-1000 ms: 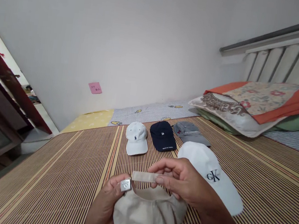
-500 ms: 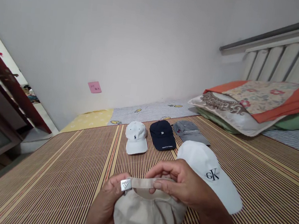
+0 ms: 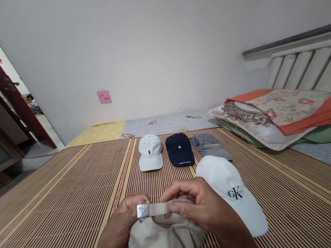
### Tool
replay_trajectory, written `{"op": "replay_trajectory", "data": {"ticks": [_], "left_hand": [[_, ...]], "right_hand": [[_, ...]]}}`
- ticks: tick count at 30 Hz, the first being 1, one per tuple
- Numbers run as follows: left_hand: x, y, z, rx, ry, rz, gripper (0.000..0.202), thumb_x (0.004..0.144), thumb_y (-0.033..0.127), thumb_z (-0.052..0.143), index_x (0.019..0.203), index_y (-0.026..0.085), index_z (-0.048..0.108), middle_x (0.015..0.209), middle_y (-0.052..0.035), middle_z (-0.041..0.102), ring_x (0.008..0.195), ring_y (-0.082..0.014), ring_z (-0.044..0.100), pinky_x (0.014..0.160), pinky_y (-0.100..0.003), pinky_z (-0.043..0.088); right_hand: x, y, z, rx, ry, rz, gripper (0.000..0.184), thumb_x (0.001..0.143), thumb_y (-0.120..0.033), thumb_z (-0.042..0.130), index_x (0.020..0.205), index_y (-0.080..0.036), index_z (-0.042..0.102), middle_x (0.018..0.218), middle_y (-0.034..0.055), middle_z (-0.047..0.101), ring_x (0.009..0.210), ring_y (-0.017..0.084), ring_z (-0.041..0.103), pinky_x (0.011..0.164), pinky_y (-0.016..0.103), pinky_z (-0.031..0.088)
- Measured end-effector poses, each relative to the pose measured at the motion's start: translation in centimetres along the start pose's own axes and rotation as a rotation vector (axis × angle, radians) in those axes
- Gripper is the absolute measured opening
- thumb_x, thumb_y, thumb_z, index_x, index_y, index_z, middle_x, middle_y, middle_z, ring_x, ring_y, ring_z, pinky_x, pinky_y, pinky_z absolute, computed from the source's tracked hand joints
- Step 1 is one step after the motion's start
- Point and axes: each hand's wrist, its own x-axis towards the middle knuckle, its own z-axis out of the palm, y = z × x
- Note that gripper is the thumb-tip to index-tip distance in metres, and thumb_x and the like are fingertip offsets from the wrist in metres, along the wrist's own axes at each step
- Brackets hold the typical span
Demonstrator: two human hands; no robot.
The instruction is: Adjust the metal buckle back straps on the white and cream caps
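Left hand (image 3: 119,223) pinches square silver metal buckle (image 3: 143,210), right hand (image 3: 202,207) clamps flat pale fabric strap (image 3: 158,209), both on beige cloth cap (image 3: 164,246) (near, partly cropped).

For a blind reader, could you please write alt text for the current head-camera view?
The left hand holds a beige cap at its metal buckle; the right hand pinches its strap. Nearby, two white caps, a navy cap and a gray cap lie on a striped mat.
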Motion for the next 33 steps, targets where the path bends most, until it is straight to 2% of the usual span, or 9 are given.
{"op": "replay_trajectory", "data": {"ticks": [6, 12, 18, 20, 24, 26, 29, 31, 33], "left_hand": [[-0.1, 0.5, 1.1, 0.112, -0.013, -0.023, 0.05, 0.077, 0.055, 0.086, 0.063, 0.016, 0.058, 0.059, 0.0041, 0.041, 0.056, -0.0101, 0.029, 0.052, -0.022, 0.026], [0.1, 0.0, 1.8, 0.125, -0.033, -0.093, 0.049, 0.075, 0.049, 0.087, 0.062, 0.018, 0.051, 0.063, 0.0036, 0.042, 0.059, -0.0107, 0.027, 0.056, -0.024, 0.027], [0.0, 0.2, 2.3, 0.168, 0.005, -0.066, 0.052, 0.074, 0.044, 0.089, 0.06, 0.019, 0.045, 0.061, 0.0064, 0.035, 0.059, -0.01, 0.023, 0.054, -0.022, 0.025], [0.0, 0.4, 2.4, 0.155, -0.001, -0.055, 0.054, 0.075, 0.048, 0.088, 0.061, 0.02, 0.045, 0.061, 0.0065, 0.036, 0.058, -0.0099, 0.023, 0.053, -0.022, 0.025], [0.0, 0.6, 2.5, 0.135, 0.048, -0.025, 0.058, 0.071, 0.057, 0.09, 0.062, 0.02, 0.046, 0.059, 0.0062, 0.038, 0.056, -0.0099, 0.025, 0.049, -0.021, 0.028], [0.1, 0.7, 2.5, 0.126, 0.048, -0.016, 0.057, 0.07, 0.057, 0.09, 0.062, 0.02, 0.048, 0.058, 0.0064, 0.039, 0.055, -0.0093, 0.024, 0.048, -0.02, 0.027], [0.1, 0.6, 2.5, 0.122, 0.032, -0.019, 0.055, 0.072, 0.055, 0.09, 0.062, 0.018, 0.05, 0.057, 0.0066, 0.039, 0.054, -0.0084, 0.023, 0.048, -0.019, 0.025], [0.1, 0.5, 2.5, 0.115, 0.025, -0.036, 0.053, 0.073, 0.052, 0.089, 0.062, 0.018, 0.051, 0.058, 0.0065, 0.039, 0.054, -0.0085, 0.023, 0.048, -0.019, 0.025], [0.1, 0.3, 2.4, 0.105, 0.019, -0.052, 0.052, 0.075, 0.051, 0.089, 0.063, 0.018, 0.05, 0.059, 0.006, 0.04, 0.055, -0.009, 0.025, 0.05, -0.021, 0.026]], "right_hand": [[-0.2, -0.2, 0.2, -0.05, 0.034, 0.005, 0.014, 0.085, -0.03, 0.08, 0.096, -0.022, 0.08, 0.078, -0.0038, 0.072, 0.067, 0.008, 0.057, 0.064, 0.019, 0.044], [0.0, -0.5, 0.7, -0.024, 0.018, 0.042, 0.013, 0.082, -0.027, 0.082, 0.09, -0.02, 0.074, 0.07, -0.0075, 0.06, 0.062, 0.007, 0.048, 0.059, 0.019, 0.038], [-0.2, -1.1, 1.2, -0.13, 0.082, 0.031, 0.006, 0.084, -0.024, 0.077, 0.086, -0.021, 0.073, 0.074, -0.0053, 0.063, 0.066, 0.01, 0.051, 0.065, 0.023, 0.041], [-0.3, -1.2, 1.0, -0.121, 0.078, 0.045, 0.011, 0.084, -0.028, 0.078, 0.092, -0.021, 0.074, 0.081, -0.0031, 0.067, 0.072, 0.012, 0.056, 0.068, 0.025, 0.044], [-0.3, -0.6, 0.0, -0.068, 0.022, 0.08, 0.042, 0.076, -0.034, 0.086, 0.114, -0.024, 0.073, 0.101, 0.0009, 0.072, 0.087, 0.017, 0.063, 0.075, 0.028, 0.047], [-0.3, -0.2, -0.6, -0.059, 0.012, 0.087, 0.04, 0.076, -0.031, 0.086, 0.113, -0.022, 0.073, 0.094, -0.0002, 0.072, 0.084, 0.016, 0.063, 0.073, 0.027, 0.047], [-0.3, 0.3, -0.9, -0.002, 0.008, 0.106, 0.023, 0.082, -0.032, 0.082, 0.1, -0.019, 0.074, 0.073, -0.0044, 0.064, 0.064, 0.01, 0.054, 0.06, 0.023, 0.04], [-0.3, 0.5, -0.8, 0.017, 0.0, 0.096, 0.022, 0.084, -0.036, 0.082, 0.095, -0.018, 0.075, 0.069, -0.0053, 0.061, 0.059, 0.008, 0.048, 0.055, 0.021, 0.036], [-0.2, 0.5, -0.4, 0.035, 0.001, 0.074, 0.024, 0.084, -0.036, 0.083, 0.098, -0.018, 0.075, 0.071, -0.005, 0.062, 0.061, 0.008, 0.048, 0.057, 0.021, 0.036]]}}
